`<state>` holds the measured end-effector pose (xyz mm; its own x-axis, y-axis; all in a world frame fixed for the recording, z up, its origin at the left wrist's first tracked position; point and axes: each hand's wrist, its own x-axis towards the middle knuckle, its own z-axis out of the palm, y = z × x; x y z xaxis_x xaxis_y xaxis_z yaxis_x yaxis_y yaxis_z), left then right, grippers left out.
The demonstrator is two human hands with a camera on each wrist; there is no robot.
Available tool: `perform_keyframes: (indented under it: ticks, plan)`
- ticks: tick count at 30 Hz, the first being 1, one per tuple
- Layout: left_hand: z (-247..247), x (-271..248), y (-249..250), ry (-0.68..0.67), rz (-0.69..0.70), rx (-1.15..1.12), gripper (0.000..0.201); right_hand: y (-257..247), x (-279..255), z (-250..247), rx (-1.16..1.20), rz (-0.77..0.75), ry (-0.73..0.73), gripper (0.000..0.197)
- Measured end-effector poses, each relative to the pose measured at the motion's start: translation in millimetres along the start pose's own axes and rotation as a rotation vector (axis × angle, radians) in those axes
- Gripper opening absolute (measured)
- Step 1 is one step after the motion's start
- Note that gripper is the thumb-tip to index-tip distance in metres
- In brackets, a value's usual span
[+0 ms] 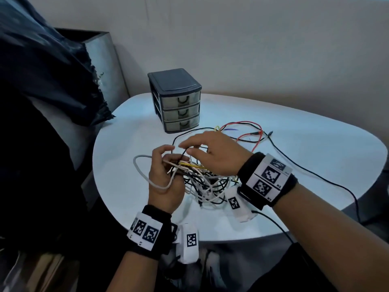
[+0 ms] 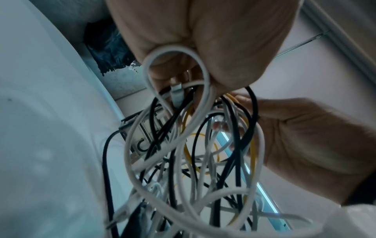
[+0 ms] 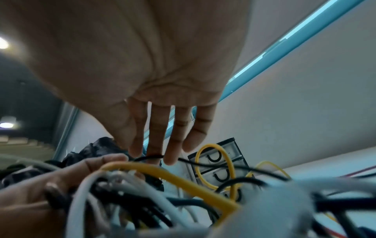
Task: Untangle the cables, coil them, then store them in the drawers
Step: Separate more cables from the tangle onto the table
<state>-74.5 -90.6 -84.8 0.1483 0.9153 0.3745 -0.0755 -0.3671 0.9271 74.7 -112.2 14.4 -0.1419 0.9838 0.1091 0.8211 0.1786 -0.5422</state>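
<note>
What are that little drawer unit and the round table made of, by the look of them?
The drawer unit looks like moulded plastic: a matt dark grey frame with cloudy, see-through drawer fronts and curved dark handles. The table has a smooth, pale, slightly glossy top that catches soft light, perhaps laminate or painted board; its core cannot be told.

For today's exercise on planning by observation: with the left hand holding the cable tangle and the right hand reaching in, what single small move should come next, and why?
Probably pinch the thin black cable with the right hand and draw it free. Its straight fingers already touch that strand, while the left hand grips the tangle above the table.
</note>
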Motion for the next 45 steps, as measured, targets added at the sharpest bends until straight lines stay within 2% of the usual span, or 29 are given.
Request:
perform_keyframes:
  ticks: [5, 10, 14, 18, 21, 24, 27, 30, 32, 35, 37, 39, 42, 45]
  plan:
    - [1.7, -4.0, 8.4, -0.016, 0.017, 0.07, 0.035, -4.2, -5.0, -8.4, -0.039, 0.063, -0.01, 0.022]
    - [7.0, -2.6, 12.7, 0.005, 0.012, 0.076, 0.028, -6.3, -8.8, -11.2, -0.038, 0.068, -0.089, 0.009]
    - [4.7, -1.9, 11.7, -0.037, 0.06, 0.087, 0.031, -9.7, -14.8, -12.8, -0.134, -0.002, -0.048, 0.021]
    - [4.7, -0.3, 10.6, -0.067, 0.103, 0.124, 0.022, -10.5, -13.8, -11.0, -0.314, -0.046, -0.037, 0.024]
    - [5.7, -1.4, 10.4, -0.057, 0.093, 0.132, 0.02, -8.1, -13.9, -14.7, -0.212, 0.006, -0.044, 0.012]
    - [9.0, -3.4, 11.4, -0.056, 0.103, 0.118, 0.029, -7.5, -12.7, -17.6, -0.126, 0.1, -0.015, 0.036]
    - [13.6, -5.5, 12.5, -0.068, 0.113, 0.09, 0.035, -9.2, -10.4, -25.2, -0.211, 0.183, -0.086, 0.03]
    - [17.3, -8.8, 12.1, -0.081, 0.081, 0.055, 0.029, -13.9, -9.0, -33.5, -0.296, 0.243, -0.191, 0.02]
    - [20.2, -11.0, 11.4, -0.097, 0.058, 0.054, 0.026, -20.9, -9.0, -34.8, -0.435, 0.227, -0.229, 0.018]
    - [24.6, -10.5, 12.2, -0.116, 0.058, 0.079, 0.026, -30.4, -8.9, -32.9, -0.7, 0.146, -0.161, 0.031]
    - [25.7, -7.2, 10.9, -0.121, 0.073, 0.095, 0.032, -33.0, -7.2, -34.1, -0.788, 0.11, -0.094, 0.037]
    - [23.6, -3.3, 10.9, -0.12, 0.064, 0.098, 0.035, -34.8, -4.2, -36.0, -0.808, 0.063, -0.028, 0.032]
    - [19.3, 1.3, 13.6, -0.136, 0.049, 0.104, 0.023, -31.6, 2.3, -42.8, -0.629, -0.003, 0.12, 0.011]
    - [16.0, 6.6, 14.8, -0.145, 0.051, 0.114, 0.02, -24.0, 8.9, -52.0, -0.255, 0.006, 0.28, 0.006]
